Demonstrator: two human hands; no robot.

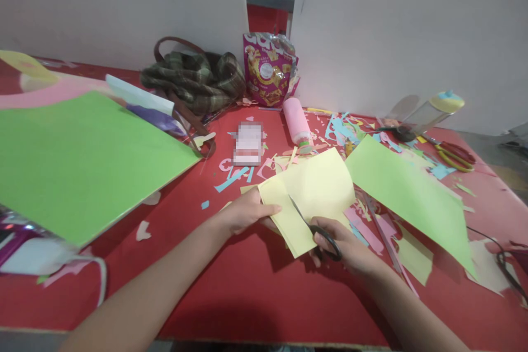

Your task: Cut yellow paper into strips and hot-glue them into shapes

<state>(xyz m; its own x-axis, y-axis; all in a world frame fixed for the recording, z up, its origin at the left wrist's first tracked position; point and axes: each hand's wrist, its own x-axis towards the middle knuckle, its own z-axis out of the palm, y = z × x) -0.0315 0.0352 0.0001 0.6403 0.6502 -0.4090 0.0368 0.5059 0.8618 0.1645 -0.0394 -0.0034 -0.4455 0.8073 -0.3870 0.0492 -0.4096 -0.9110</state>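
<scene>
My left hand (249, 210) grips the left edge of a pale yellow sheet of paper (317, 179), thumb on top and fingers underneath. Black-handled scissors (325, 237) are in my right hand (344, 245), their blades lying across the paper and pointing up and to the left. A strip along the near side of the sheet is partly separated by a cut, while the far part curls upward. Some of my left fingers are hidden beneath the paper.
Green sheets lie left (103, 165) and right (412, 198) on the red table (198, 291). Behind are a pink bottle (296, 121), a purple snack bag (268, 69) and a plaid cloth (198, 77). Paper scraps, a clear tumbler (431, 115) and red-yellow-handled scissors (456, 155) sit at right.
</scene>
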